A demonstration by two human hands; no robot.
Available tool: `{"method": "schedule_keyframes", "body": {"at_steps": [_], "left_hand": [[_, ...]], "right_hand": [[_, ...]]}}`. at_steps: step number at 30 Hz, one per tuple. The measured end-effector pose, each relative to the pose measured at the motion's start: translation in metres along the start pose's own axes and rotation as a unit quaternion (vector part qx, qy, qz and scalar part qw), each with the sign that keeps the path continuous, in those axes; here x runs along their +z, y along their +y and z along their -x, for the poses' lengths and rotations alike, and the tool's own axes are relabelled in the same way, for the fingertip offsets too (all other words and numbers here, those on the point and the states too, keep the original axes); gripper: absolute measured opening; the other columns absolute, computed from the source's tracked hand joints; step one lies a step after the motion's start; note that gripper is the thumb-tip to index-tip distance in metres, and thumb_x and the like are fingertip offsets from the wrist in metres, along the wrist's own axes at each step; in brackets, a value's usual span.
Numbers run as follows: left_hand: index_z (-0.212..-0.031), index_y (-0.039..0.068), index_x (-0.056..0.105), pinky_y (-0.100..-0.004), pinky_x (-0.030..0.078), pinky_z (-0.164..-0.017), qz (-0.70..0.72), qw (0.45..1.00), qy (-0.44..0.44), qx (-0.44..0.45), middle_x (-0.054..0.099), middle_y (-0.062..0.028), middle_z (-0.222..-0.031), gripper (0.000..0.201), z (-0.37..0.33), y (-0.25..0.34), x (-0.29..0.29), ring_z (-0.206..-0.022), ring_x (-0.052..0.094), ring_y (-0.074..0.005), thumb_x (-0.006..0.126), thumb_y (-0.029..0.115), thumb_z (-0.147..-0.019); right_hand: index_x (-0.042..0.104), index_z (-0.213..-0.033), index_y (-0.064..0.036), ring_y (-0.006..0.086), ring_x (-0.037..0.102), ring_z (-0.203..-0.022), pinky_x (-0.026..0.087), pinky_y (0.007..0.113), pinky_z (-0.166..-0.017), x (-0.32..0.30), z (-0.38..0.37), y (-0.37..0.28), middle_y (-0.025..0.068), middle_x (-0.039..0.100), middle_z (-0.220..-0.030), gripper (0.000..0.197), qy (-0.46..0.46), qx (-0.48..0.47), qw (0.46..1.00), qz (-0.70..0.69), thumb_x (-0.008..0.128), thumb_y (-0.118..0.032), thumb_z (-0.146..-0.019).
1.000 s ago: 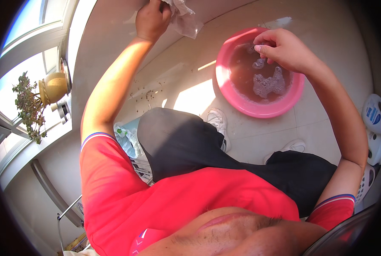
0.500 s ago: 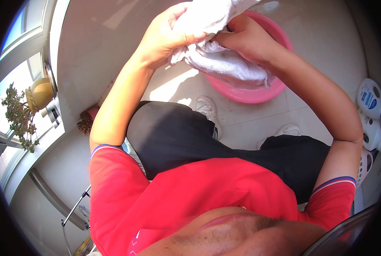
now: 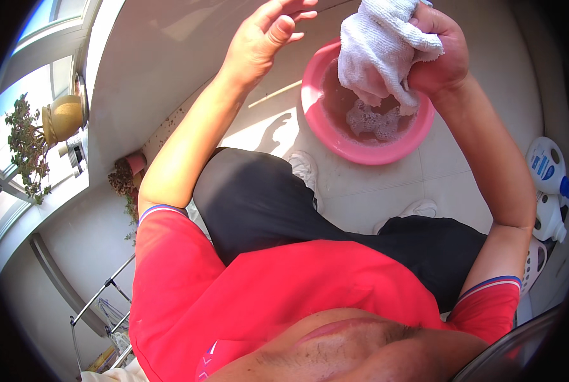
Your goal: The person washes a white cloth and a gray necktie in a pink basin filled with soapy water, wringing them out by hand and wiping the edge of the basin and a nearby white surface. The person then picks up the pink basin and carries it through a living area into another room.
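Observation:
A white towel (image 3: 374, 51) hangs bunched from my right hand (image 3: 442, 54), whose fingers are wrapped round it. Below the towel stands a round pink basin (image 3: 318, 118) on the floor, with murky water and a patch of suds (image 3: 377, 121) in it. The towel's lower folds hang over the basin; whether they touch the water I cannot tell. Raised to the left of the basin, my left hand (image 3: 265, 38) is empty, with its fingers apart.
White plastic bottles (image 3: 546, 162) stand at the right edge. A potted plant (image 3: 61, 121) sits on the window sill at left, and another plant pot (image 3: 135, 164) stands below it. A metal folding rack (image 3: 103, 286) is at lower left. My shoes (image 3: 305, 172) are near the basin.
My left hand has let go of the towel and moved away to the left. My right hand has moved right and up with the towel, so the water and suds show.

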State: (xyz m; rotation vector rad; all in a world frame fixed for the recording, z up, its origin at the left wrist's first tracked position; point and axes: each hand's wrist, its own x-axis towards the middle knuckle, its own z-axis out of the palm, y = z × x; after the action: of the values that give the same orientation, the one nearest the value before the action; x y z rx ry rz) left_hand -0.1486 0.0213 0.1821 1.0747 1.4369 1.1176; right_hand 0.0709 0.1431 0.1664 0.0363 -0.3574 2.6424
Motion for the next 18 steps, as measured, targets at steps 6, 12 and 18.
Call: {"method": "schedule_keyframes", "body": {"at_steps": [6,12,18], "left_hand": [[-0.127,0.002,0.057,-0.0391,0.043,-0.101,-0.202,0.955,-0.198,-0.092,0.062,-0.0119,-0.123,0.061,-0.001,0.006,0.039,-0.117,0.056,-0.0209,0.079,0.030,-0.077],[-0.105,-0.001,0.066,-0.0320,0.052,-0.069,0.005,0.978,0.176,-0.114,0.069,-0.0102,-0.090,0.023,-0.013,-0.003,-0.022,-0.080,0.066,-0.0199,0.060,0.013,-0.087],[-0.101,-0.003,0.063,-0.0367,0.055,-0.074,0.032,0.902,0.427,0.053,0.067,-0.0141,-0.090,0.018,-0.041,0.021,-0.113,-0.084,0.066,-0.0250,0.056,0.009,-0.090]], "right_hand": [[0.062,-0.108,0.0010,0.0120,0.059,-0.084,0.049,0.029,-0.078,-0.026,-0.004,0.010,0.0072,0.064,-0.095,0.029,0.028,0.027,0.985,0.165,0.054,-0.014,-0.085],[0.060,-0.117,-0.0003,0.0149,0.057,-0.096,0.045,0.031,-0.084,-0.020,0.009,0.000,0.0061,0.063,-0.106,0.040,0.172,0.109,0.813,0.546,0.059,-0.029,-0.089],[0.061,-0.117,0.0011,0.0138,0.059,-0.089,0.047,0.028,-0.078,-0.035,0.023,-0.023,0.0071,0.063,-0.101,0.039,0.224,0.115,0.763,0.596,0.063,-0.026,-0.089]]}}
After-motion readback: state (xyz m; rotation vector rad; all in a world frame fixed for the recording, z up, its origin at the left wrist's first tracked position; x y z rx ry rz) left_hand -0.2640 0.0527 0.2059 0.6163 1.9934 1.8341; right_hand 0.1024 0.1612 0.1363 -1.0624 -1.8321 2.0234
